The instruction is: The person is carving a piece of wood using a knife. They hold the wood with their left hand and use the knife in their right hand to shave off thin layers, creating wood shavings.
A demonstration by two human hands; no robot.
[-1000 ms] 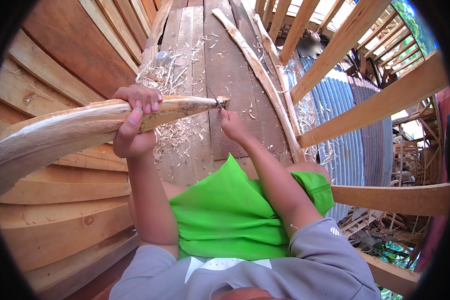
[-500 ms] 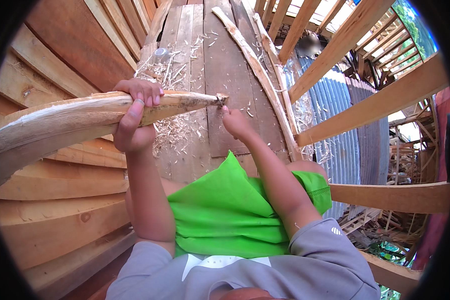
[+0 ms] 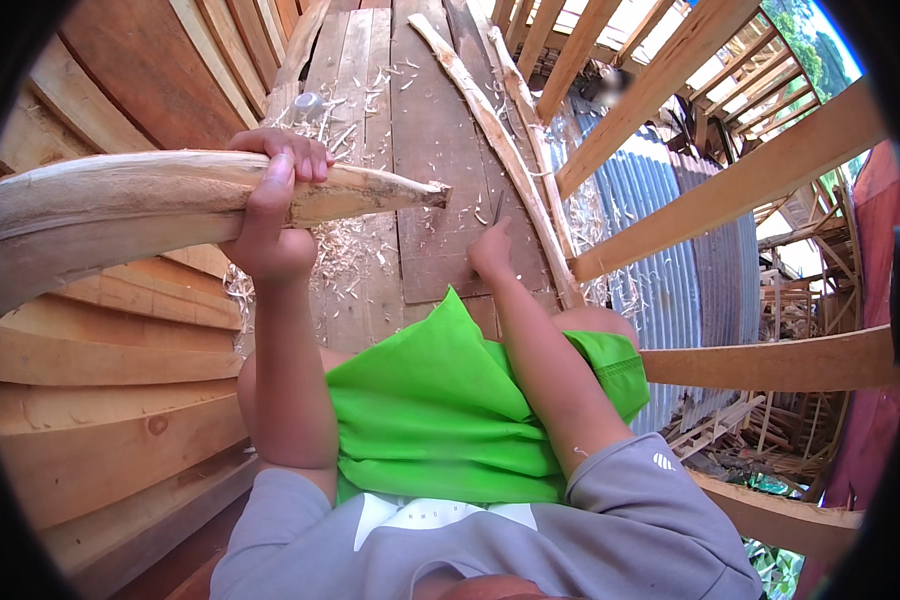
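A thick, pale, stripped wooden pole comes in from the left and tapers to a rough, dark-tipped end just right of the middle. My left hand is wrapped round it some way behind the tip, thumb on top. To the right of the tip and apart from it is my right hand, closed round a small knife. Only the knife's narrow dark blade shows, pointing away from me; its handle is hidden in my fist.
Curled wood shavings litter the plank floor. A clear cup stands beyond my left hand. Two peeled poles lie along the right. Stacked boards line the left; railing beams and corrugated metal sheets are at the right.
My right hand and the knife have moved off the pole's tip, to the right and slightly nearer. My left hand still grips the pole, which has shifted slightly in view.
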